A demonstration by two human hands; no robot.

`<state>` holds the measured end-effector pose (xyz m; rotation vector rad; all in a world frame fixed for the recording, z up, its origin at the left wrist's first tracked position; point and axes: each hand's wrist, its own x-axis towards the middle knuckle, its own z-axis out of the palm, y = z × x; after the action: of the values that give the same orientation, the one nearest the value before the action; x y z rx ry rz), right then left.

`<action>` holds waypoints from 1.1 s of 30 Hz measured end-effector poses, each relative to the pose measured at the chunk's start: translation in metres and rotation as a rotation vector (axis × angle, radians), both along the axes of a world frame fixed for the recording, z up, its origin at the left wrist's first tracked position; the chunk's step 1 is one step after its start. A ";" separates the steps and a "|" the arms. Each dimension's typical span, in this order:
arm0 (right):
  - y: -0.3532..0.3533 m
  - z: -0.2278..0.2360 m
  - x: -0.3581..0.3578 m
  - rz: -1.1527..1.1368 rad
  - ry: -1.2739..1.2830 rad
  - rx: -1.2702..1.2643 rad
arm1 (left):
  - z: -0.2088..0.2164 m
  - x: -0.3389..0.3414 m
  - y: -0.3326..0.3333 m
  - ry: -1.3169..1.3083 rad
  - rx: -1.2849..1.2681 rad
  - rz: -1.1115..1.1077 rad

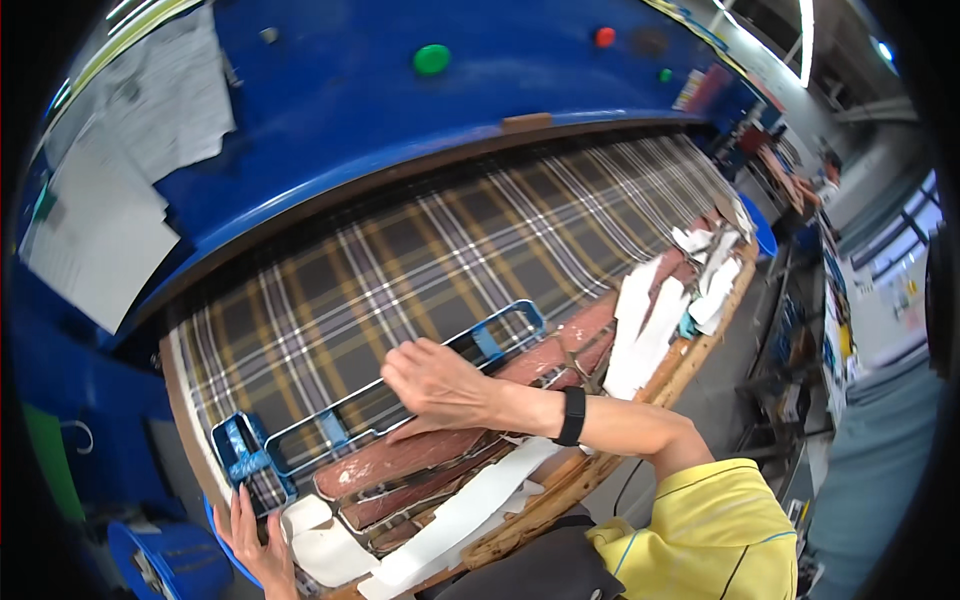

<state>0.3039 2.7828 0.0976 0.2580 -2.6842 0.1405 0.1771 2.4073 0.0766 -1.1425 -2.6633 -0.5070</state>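
A dark plaid fabric (400, 250) with white and mustard lines covers the press bed. On it lies a long, narrow cutting die (332, 428) with a blue metal rim and cross-braces. My right hand (437, 385) is closed over the middle of this long die, with the fingers curled at its edge. A small blue cutting die (243, 452) sits close to the long die's left end. My left hand (256, 548) is at the small die's near edge, fingers stretched and apart; whether they touch it I cannot tell.
Reddish-brown offcuts (400, 465) and white scraps (640, 330) are heaped along the wooden front edge (540, 510). Behind the fabric stands the blue press head (330, 110) with a green button (432, 59). A blue bin (165, 560) is at lower left. Another person (828, 180) is far right.
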 end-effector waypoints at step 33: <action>0.290 0.062 0.210 -0.149 -0.164 0.097 | 0.009 0.026 0.021 0.015 -0.170 0.355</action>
<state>0.5141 3.0727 0.1594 0.0783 -2.8647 -0.0150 0.2032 2.4287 0.0860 -0.6779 -2.8500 -0.2113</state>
